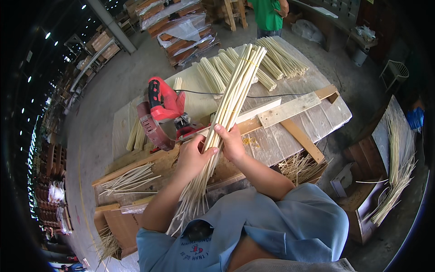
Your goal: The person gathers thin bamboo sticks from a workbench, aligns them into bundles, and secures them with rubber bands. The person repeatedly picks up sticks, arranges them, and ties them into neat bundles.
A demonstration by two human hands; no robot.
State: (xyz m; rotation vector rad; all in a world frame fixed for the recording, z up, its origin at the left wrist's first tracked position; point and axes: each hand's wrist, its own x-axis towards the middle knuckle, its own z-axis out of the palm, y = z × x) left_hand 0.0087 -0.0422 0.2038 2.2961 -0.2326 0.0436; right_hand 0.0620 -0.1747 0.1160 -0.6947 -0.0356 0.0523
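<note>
Holding pale stick bndl, splayed at btm.

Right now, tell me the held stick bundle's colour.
Stick bundle: pale cream; the head view shows it.

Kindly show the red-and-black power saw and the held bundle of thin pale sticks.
Red-and-black power saw (pixel 171 105): head view, its red body.
Held bundle of thin pale sticks (pixel 230 108): head view, its middle.
</note>
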